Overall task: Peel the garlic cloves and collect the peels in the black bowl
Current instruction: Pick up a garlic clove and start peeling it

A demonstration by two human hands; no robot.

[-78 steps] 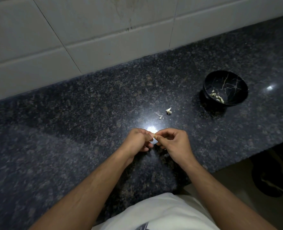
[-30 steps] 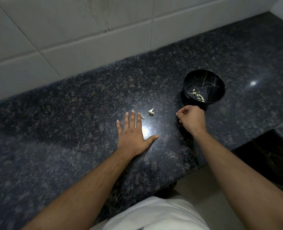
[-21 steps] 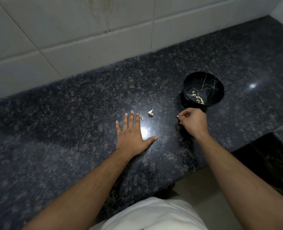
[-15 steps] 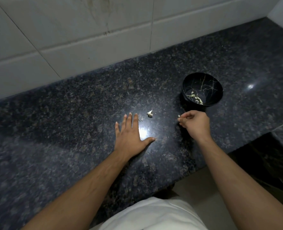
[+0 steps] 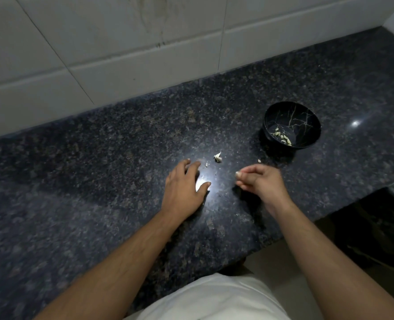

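While scraps lie loose on the counter (image 5: 99, 181), larger garlic piece (image 5: 218, 156) sits just beyond and between both hands, pointed end up and away. Thin sliver (image 5: 206, 163) just beside left fingertips; small bit (image 5: 259, 160) beyond right hand, near bowl's foot. Left hand (image 5: 184, 185) flat on stone, fingers loosely spread, nearer the garlic piece. Right hand (image 5: 260, 181) raised, fingers curled, thumb against forefinger; cannot tell whether anything is pinched. Black bowl (image 5: 306, 116) well right of garlic piece, beyond right hand, pale peels inside. Dark speckled granite, glare spot by left thumb. White tiled wall (image 5: 122, 42) behind; white shirt (image 5: 214, 299) at bottom edge.
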